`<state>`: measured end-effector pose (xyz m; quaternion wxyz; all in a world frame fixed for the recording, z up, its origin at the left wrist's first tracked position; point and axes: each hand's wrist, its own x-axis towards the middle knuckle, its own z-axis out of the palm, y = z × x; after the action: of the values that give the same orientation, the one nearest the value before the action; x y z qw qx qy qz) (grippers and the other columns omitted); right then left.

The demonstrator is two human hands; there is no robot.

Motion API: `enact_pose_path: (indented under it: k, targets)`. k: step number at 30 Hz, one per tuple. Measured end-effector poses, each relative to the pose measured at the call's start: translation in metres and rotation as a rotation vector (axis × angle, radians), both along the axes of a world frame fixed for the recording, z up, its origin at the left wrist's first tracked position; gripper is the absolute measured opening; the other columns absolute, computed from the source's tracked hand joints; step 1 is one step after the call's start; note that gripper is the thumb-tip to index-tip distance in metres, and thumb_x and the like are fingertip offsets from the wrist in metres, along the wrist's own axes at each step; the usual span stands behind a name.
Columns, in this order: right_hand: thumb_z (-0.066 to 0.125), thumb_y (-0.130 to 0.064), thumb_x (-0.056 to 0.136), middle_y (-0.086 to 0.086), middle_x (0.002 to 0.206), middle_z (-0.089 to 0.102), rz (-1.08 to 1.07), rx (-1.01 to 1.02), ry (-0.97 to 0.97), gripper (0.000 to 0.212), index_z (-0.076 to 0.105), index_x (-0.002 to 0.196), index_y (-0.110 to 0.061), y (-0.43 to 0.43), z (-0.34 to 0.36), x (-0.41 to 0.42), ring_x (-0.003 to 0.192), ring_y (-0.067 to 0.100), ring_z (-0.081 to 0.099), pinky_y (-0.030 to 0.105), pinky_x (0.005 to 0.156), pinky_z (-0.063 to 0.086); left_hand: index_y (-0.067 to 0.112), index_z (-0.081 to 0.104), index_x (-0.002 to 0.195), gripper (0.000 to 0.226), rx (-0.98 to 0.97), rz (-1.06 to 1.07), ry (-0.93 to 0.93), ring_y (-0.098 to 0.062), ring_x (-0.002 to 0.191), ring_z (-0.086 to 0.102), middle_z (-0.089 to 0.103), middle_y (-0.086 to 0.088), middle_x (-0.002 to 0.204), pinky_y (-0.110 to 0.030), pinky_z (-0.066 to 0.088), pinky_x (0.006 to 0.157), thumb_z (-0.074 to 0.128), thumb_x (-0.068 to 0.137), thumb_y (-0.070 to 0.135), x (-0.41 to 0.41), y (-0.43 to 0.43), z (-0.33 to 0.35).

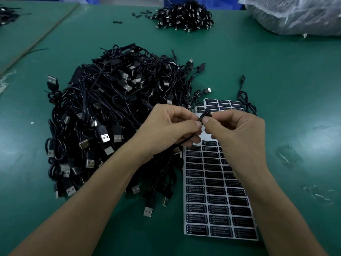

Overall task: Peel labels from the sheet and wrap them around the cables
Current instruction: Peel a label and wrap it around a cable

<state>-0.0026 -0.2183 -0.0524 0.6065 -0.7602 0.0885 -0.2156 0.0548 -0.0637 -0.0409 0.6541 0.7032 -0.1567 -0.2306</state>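
Note:
My left hand and my right hand meet above the label sheet, thumbs and forefingers pinched together. Between them sits a small black label folded around a thin black cable, which runs down and left under my left palm. The sheet is white with rows of black "LED CONTROLLER" stickers; its upper middle part is bare backing. A big heap of black USB cables lies to the left of my hands.
A single black cable lies to the right of the sheet's top. A smaller pile of cables sits at the far edge, with a clear plastic bag at the far right. Green mat covers the table.

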Motion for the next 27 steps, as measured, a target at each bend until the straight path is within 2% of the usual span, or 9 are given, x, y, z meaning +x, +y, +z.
enact_pose_path:
  k: [5, 10, 15, 19, 21, 25, 27]
  targets:
    - [0.078, -0.01, 0.083, -0.006, 0.067, 0.073, -0.009, 0.002, 0.006, 0.013, 0.074, 0.075, -0.02, 0.0016, 0.0009, -0.0002, 0.061, 0.007, 0.066, 0.02, 0.058, 0.054, -0.002, 0.072, 0.091, 0.005, 0.016, 0.013, -0.015, -0.019, 0.069, 0.074, 0.075, -0.02, 0.083, -0.024, 0.06, 0.062, 0.068, 0.091, 0.002, -0.0003, -0.001, -0.0003]
    - [0.079, -0.009, 0.082, -0.007, 0.067, 0.073, -0.009, -0.021, 0.003, 0.014, 0.074, 0.075, -0.021, 0.0039, 0.0026, -0.0015, 0.06, 0.005, 0.066, 0.018, 0.059, 0.054, 0.001, 0.071, 0.083, 0.009, 0.011, 0.021, -0.021, -0.017, 0.063, 0.072, 0.074, -0.014, 0.073, -0.022, 0.058, 0.057, 0.067, 0.091, -0.002, -0.0003, -0.0018, -0.0011]
    - [0.082, -0.012, 0.079, -0.01, 0.07, 0.073, -0.036, -0.061, -0.015, 0.017, 0.072, 0.073, -0.025, 0.0034, 0.0028, -0.0027, 0.062, 0.005, 0.068, 0.016, 0.06, 0.054, -0.005, 0.069, 0.085, 0.006, 0.009, 0.027, -0.044, -0.016, 0.062, 0.072, 0.072, -0.013, 0.07, -0.024, 0.06, 0.058, 0.066, 0.09, -0.004, -0.0011, -0.003, -0.0026]
    - [0.084, -0.013, 0.078, -0.015, 0.071, 0.073, -0.066, -0.087, -0.033, 0.019, 0.071, 0.074, -0.027, 0.0059, 0.0014, -0.0027, 0.064, 0.003, 0.069, 0.012, 0.06, 0.051, -0.001, 0.069, 0.083, 0.008, 0.0, 0.027, -0.039, -0.017, 0.061, 0.072, 0.071, -0.01, 0.068, -0.025, 0.059, 0.058, 0.066, 0.091, -0.003, -0.0015, -0.0034, -0.0028]
    - [0.085, -0.015, 0.077, -0.015, 0.072, 0.073, -0.084, -0.093, -0.037, 0.019, 0.07, 0.08, -0.027, 0.0063, 0.001, -0.0028, 0.066, 0.003, 0.07, 0.013, 0.061, 0.052, -0.001, 0.069, 0.083, 0.009, -0.005, 0.029, -0.032, -0.017, 0.061, 0.072, 0.071, -0.01, 0.067, -0.024, 0.059, 0.057, 0.066, 0.091, -0.003, -0.0014, -0.0034, -0.0028]
    - [0.091, -0.022, 0.07, -0.007, 0.077, 0.076, -0.105, -0.034, -0.02, 0.047, 0.054, 0.097, -0.028, -0.0001, 0.0027, -0.0042, 0.07, 0.01, 0.073, 0.023, 0.065, 0.058, -0.001, 0.069, 0.085, 0.008, 0.001, 0.025, -0.034, -0.016, 0.061, 0.072, 0.071, -0.009, 0.067, -0.022, 0.057, 0.055, 0.066, 0.091, -0.003, -0.0014, -0.0025, -0.0024]
    - [0.09, -0.021, 0.071, -0.008, 0.077, 0.076, -0.081, -0.026, -0.008, 0.043, 0.057, 0.099, -0.026, -0.0011, 0.0021, -0.0036, 0.07, 0.01, 0.073, 0.021, 0.065, 0.056, -0.001, 0.069, 0.085, 0.008, 0.001, 0.021, -0.031, -0.016, 0.062, 0.072, 0.071, -0.009, 0.068, -0.023, 0.058, 0.057, 0.065, 0.092, -0.003, -0.0012, -0.0024, -0.0022]
